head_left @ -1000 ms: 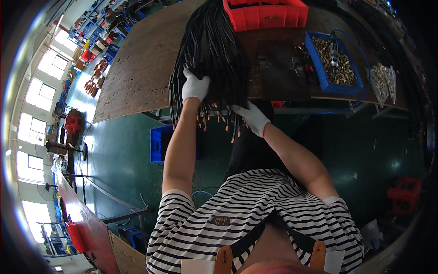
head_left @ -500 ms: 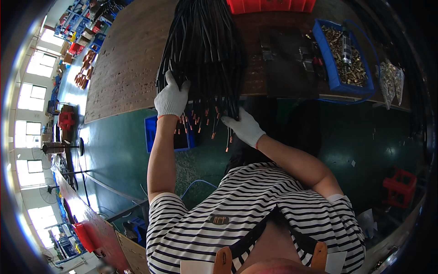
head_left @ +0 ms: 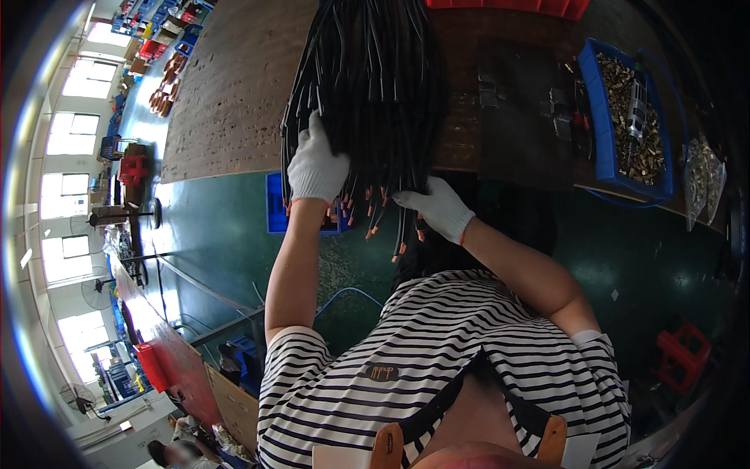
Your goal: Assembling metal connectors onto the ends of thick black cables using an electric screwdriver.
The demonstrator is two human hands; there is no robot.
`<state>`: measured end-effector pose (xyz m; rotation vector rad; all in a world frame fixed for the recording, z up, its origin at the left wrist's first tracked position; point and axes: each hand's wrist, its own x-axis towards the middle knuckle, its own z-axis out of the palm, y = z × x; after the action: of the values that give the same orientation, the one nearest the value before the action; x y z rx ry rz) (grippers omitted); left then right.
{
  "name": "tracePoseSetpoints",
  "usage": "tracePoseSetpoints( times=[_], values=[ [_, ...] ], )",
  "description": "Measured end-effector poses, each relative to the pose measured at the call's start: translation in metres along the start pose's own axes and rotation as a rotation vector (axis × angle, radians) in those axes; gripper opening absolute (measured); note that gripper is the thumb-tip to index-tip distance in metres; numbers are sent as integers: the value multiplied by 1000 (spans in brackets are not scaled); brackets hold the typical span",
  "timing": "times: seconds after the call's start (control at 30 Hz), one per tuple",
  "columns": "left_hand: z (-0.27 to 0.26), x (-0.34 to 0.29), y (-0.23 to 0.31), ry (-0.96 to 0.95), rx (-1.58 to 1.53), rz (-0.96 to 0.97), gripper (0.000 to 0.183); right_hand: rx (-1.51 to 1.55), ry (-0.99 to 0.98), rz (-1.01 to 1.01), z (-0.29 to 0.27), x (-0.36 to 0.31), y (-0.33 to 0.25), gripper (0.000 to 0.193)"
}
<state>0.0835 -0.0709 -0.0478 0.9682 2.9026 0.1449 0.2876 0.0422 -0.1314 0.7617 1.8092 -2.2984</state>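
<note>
A thick bundle of black cables (head_left: 367,70) lies over the table edge, its stripped copper ends (head_left: 375,211) hanging towards me. Both my hands wear white knitted gloves. At the bundle's left side, my left hand (head_left: 316,166) closes on the cables, one finger pointing up along them and the thumb towards the middle; its other fingers are partly hidden. Lower down on the right, my right hand (head_left: 441,209) grips the cables near their copper ends, thumb in front and fingertips mostly hidden.
The brown wooden table (head_left: 226,102) has a blue tray (head_left: 595,109) of small brass-coloured parts at right, with a plastic bag (head_left: 703,184) beside it. A red bin (head_left: 516,6) stands at the back. Under the edge sits a blue crate (head_left: 276,207); a red stool (head_left: 680,356) is lower right.
The whole view has shifted, so table and bundle appear further right. My left hand's finger and thumb have changed position on the cables. Another person now shows at the lower left.
</note>
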Motion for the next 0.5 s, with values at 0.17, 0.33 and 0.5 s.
tracePoseSetpoints(
  times=[0.17,0.33,0.5],
  values=[
    [19,-17,-38,52,-9,99,82,385,42,-135,13,10,12,46],
    [-18,-19,6,140,19,111,57,29,146,-131,9,5,-13,57],
    [-42,3,52,266,-115,663,44,-564,9,58,-30,-25,-26,75]
  ],
)
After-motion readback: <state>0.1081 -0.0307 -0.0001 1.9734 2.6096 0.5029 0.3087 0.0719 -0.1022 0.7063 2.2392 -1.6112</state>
